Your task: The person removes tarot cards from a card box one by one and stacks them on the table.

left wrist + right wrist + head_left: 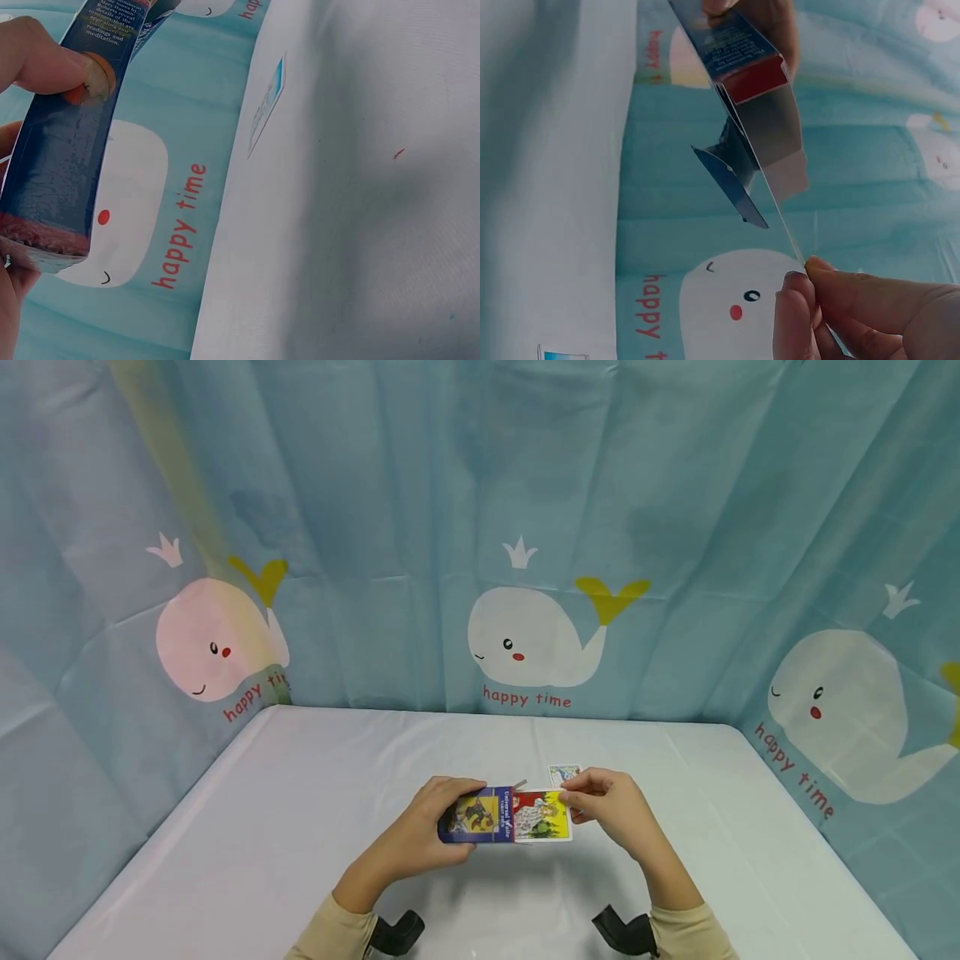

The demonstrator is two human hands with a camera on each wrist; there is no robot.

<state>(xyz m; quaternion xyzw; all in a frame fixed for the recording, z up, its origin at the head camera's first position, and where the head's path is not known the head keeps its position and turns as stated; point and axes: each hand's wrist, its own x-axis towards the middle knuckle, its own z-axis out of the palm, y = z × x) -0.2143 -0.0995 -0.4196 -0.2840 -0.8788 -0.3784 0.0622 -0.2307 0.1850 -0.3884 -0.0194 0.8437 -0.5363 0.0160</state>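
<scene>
My left hand curls round the left part of a blue card box, thumb on the long side nearest me, fingers on the far side, opened only as wide as the box. My right thumb and fingers pinch the far right corner of 1 red-and-yellow card, closed to its thickness; the right hand sits just beyond its right edge. The box and that card are held above the white worktop, in line between my 2 hands. The long axis of both runs left to right, roughly parallel to the worktop's back edge. The box's open end points right, a blue flap spread, the card jutting from it. A loose card lies toward the back edge, partly hidden by my right hand.
</scene>
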